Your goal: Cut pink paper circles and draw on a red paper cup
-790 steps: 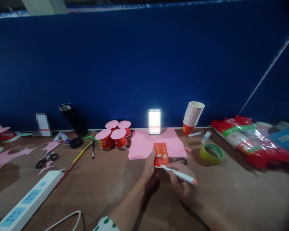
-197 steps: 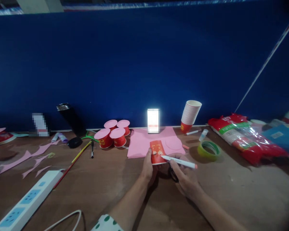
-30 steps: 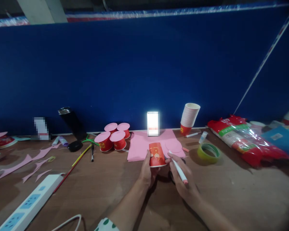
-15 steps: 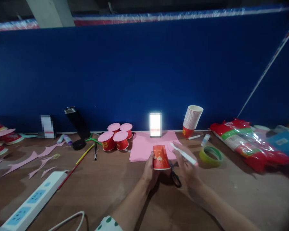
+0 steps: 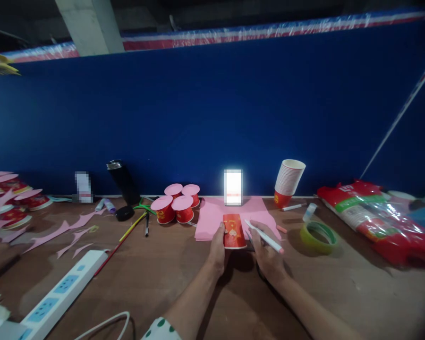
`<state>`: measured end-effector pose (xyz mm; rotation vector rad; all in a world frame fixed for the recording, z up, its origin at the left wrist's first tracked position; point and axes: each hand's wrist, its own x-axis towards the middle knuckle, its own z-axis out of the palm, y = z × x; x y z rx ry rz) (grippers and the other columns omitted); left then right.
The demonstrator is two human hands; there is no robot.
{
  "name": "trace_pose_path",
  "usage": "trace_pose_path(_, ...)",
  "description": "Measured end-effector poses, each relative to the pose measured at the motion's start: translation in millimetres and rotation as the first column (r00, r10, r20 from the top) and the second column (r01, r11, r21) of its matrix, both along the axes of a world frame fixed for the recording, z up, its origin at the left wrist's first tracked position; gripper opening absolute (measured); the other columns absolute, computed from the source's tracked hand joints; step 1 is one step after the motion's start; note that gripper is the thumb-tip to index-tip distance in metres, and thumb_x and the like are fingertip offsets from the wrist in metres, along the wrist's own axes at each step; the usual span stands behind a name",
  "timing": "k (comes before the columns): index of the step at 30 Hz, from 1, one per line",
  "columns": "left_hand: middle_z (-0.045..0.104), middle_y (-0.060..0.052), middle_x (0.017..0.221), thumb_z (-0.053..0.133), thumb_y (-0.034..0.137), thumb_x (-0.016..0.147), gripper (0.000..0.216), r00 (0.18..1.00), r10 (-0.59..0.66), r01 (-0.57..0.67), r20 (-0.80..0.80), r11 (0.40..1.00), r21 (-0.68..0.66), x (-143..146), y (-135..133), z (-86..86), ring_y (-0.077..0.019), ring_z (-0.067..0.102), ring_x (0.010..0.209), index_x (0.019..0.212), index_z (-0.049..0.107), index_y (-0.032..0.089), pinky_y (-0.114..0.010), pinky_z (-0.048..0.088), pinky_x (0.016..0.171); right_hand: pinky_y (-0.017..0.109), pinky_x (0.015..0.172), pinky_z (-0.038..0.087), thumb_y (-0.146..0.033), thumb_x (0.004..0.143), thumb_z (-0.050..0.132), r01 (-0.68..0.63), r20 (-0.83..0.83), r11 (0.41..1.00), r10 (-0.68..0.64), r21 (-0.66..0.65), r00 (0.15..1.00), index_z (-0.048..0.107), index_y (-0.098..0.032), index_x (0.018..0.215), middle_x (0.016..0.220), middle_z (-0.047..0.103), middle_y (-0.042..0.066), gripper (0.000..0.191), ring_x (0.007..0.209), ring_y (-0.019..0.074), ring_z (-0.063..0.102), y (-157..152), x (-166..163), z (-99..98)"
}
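My left hand (image 5: 217, 248) is wrapped round the left side of a red paper cup (image 5: 234, 232) with gold print, its wide end downward. In my right hand (image 5: 269, 257) a white marker (image 5: 267, 237) is pinched, with its tip slanting up and left just beside the cup; I cannot tell whether it touches. Behind the cup lies a stack of pink paper (image 5: 207, 219). A small pinkish cap (image 5: 282, 229) rests right of the paper. Scissors under my right hand are mostly hidden.
Several red cups topped with pink discs (image 5: 182, 204) stand left of the paper. Stacked cups (image 5: 289, 179), a tape roll (image 5: 318, 237) and a red plastic pack (image 5: 361, 208) are on the right. At left are a power strip (image 5: 65, 288) and another person's hand (image 5: 0, 255).
My right hand has come closer to the cup with the marker, uncovering the pinkish cap. Another person's hand has appeared at the left edge. The whole view has shifted slightly.
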<state>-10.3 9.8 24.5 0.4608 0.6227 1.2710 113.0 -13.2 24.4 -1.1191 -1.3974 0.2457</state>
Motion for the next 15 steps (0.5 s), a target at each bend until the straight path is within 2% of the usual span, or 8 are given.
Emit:
trace_pose_path(3, 0.07, -0.008, 0.084, 0.058, 0.046, 0.08, 0.038, 1.0, 0.018, -0.018, -0.011, 0.999, -0.033, 0.0, 0.6, -0.9, -0.0189, 0.065, 0.073, 0.093, 0.063, 0.011, -0.035, 0.05, 0.08, 0.041, 0.085, 0.051, -0.026, 0.091, 0.048, 0.008, 0.023, 0.999, -0.009, 0.042, 1.0, 0.061, -0.018, 0.109, 0.102, 0.065, 0.01, 0.024, 0.095, 0.0223, 0.061, 1.8, 2.4, 1.6)
trace_pose_path(8, 0.07, -0.008, 0.09, 0.06, 0.043, 0.079, 0.035, 1.0, 0.029, -0.029, 0.008, 1.0, 0.004, -0.3, 1.1, -4.3, -0.019, 0.066, 0.08, 0.094, 0.063, 0.012, -0.033, 0.049, 0.085, 0.04, 0.083, 0.051, -0.024, 0.091, 0.048, -0.007, 0.065, 0.995, 0.001, 0.1, 0.998, 0.062, -0.018, 0.108, 0.097, 0.066, 0.01, 0.022, 0.092, 0.0225, 0.062, 1.8, 2.9, 4.5)
trace_pose_path(15, 0.07, -0.01, 0.089, 0.058, 0.044, 0.08, 0.037, 1.0, -0.004, 0.003, 0.011, 1.0, 0.008, -1.5, 0.6, -2.1, -0.0214, 0.066, 0.083, 0.094, 0.063, 0.011, -0.035, 0.048, 0.087, 0.04, 0.082, 0.05, -0.023, 0.091, 0.049, -0.043, 0.08, 0.997, 0.037, 0.069, 0.996, 0.062, -0.018, 0.107, 0.094, 0.065, 0.009, 0.021, 0.089, 0.0218, 0.061, -0.2, 2.8, 3.6)
